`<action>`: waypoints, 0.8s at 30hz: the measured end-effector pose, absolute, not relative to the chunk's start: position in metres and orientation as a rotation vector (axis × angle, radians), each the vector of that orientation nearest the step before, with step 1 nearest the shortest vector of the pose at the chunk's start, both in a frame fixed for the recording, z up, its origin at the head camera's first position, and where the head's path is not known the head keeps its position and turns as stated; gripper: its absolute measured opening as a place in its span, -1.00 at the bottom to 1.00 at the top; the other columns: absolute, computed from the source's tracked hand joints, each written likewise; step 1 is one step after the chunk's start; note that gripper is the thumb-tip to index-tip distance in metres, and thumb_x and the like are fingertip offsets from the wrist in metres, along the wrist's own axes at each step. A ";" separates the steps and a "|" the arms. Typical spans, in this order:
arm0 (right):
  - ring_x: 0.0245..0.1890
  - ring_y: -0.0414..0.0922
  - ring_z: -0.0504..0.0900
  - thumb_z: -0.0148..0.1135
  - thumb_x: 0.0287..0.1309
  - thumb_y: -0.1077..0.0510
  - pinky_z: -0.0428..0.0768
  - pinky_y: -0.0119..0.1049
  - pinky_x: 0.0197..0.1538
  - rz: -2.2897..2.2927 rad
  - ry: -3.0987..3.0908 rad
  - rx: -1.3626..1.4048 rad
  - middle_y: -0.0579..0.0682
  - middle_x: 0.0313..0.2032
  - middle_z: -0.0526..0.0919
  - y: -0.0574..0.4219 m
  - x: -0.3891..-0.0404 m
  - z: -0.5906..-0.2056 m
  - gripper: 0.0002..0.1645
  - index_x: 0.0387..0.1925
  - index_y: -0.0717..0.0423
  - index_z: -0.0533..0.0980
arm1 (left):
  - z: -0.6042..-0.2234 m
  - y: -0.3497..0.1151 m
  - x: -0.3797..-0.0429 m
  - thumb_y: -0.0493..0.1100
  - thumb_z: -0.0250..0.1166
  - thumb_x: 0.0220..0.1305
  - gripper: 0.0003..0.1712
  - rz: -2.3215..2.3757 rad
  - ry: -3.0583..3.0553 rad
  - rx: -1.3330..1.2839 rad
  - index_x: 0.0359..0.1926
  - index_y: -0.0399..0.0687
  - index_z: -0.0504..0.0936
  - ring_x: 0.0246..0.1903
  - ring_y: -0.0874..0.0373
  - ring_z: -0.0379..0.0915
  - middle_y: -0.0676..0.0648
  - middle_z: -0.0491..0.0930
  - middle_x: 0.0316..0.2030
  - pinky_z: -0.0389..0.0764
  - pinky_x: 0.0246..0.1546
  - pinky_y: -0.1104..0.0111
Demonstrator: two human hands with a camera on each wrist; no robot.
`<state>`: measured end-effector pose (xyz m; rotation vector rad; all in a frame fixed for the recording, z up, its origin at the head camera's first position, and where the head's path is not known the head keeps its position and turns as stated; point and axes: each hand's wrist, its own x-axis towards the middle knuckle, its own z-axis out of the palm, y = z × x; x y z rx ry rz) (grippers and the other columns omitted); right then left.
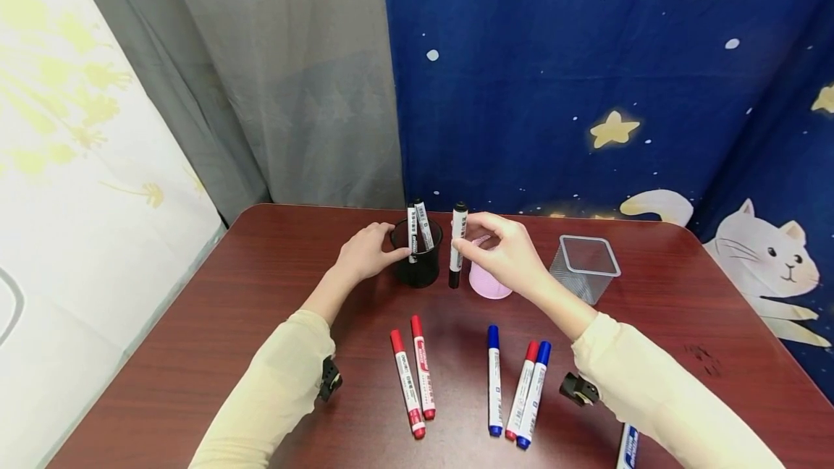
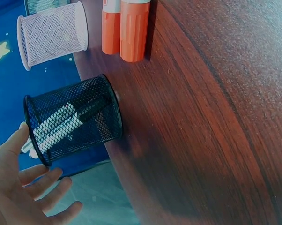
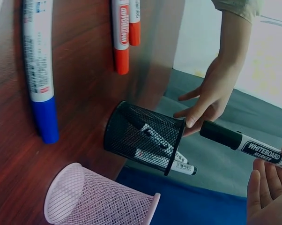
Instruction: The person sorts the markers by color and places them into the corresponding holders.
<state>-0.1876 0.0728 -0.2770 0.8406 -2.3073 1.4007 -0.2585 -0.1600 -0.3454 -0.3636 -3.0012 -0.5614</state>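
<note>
My left hand [image 1: 365,252] holds the rim of a black mesh pen cup [image 1: 420,272], thumb on the near side and fingers around the far side. Two black-and-white markers [image 1: 413,229] stand inside the cup, leaning apart. Just right of it, my right hand [image 1: 511,258] pinches a black whiteboard marker [image 1: 459,225] between thumb and fingers. That marker is upright, its black cap pointing down beside the cup. "WHITEBOARD MARKER" shows on its label in the right wrist view. Behind my right hand is a pink mesh cup [image 1: 487,285], partly hidden by it.
A grey square mesh holder [image 1: 580,277] stands to the right. Nearer on the brown table [image 1: 260,353] lie two red markers [image 1: 407,386], then a blue marker [image 1: 495,382] and a red marker [image 1: 521,389] against another blue one. One more blue-labelled marker [image 1: 628,447] is partly under my right sleeve.
</note>
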 end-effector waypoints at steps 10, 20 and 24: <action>-0.45 -0.20 0.58 0.30 -0.06 0.16 0.51 -0.33 -0.36 1.411 -2.268 0.839 -0.01 -0.41 0.62 0.065 -0.226 -0.292 -0.70 -0.24 0.21 0.54 | -0.342 -0.159 -0.255 0.18 0.21 0.04 -0.29 -0.591 -3.000 -0.364 0.11 -0.18 0.37 0.00 -0.04 0.31 -0.18 0.39 0.02 0.37 -0.14 0.07; -0.44 -0.25 0.57 0.29 -0.05 0.12 0.52 -0.27 -0.34 1.439 -2.254 0.822 -0.06 -0.39 0.61 0.052 -0.237 -0.285 -0.68 -0.21 0.16 0.55 | -0.344 -0.160 -0.257 0.20 0.20 0.04 -0.27 -0.596 -3.009 -0.355 0.12 -0.17 0.36 -0.01 -0.03 0.31 -0.17 0.38 0.02 0.37 -0.14 0.07; -0.43 -0.27 0.57 0.29 -0.05 0.11 0.51 -0.26 -0.34 1.430 -2.256 0.799 -0.07 -0.40 0.61 0.046 -0.241 -0.285 -0.69 -0.21 0.15 0.55 | -0.343 -0.160 -0.257 0.20 0.20 0.05 -0.27 -0.599 -3.014 -0.349 0.13 -0.17 0.36 -0.01 -0.02 0.31 -0.17 0.38 0.02 0.36 -0.13 0.08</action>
